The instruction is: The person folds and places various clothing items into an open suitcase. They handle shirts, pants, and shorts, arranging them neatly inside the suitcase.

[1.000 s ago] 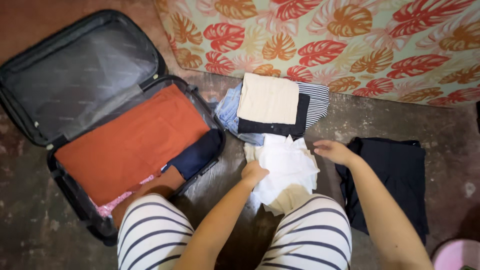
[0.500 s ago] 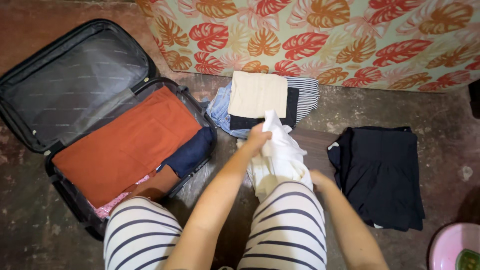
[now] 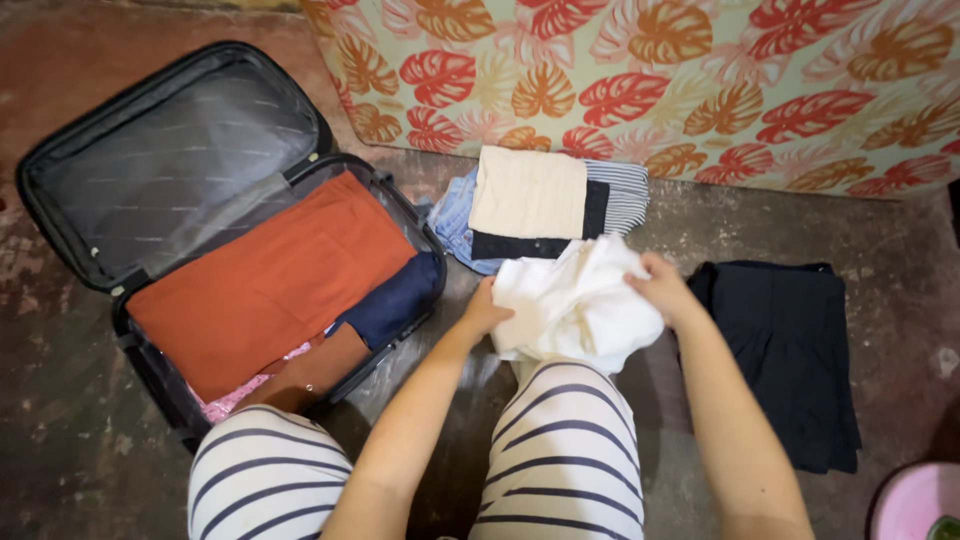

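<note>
Both hands moved apart: my left hand (image 3: 487,312) and right hand (image 3: 660,290) now grip the white garment (image 3: 578,310) above my knees. Orange cloth (image 3: 265,285) already fills the suitcase (image 3: 70,225); folded stack (image 3: 530,200) and dark garment (image 3: 785,350) wait on the floor.

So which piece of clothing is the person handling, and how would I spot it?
Start at the open black suitcase on the left, then look right, past the folded stack by the leaf-print cloth. Just below that stack, over the striped knee, both hands grip a white garment. It is the only crumpled piece; its neighbours lie folded flat.
</note>
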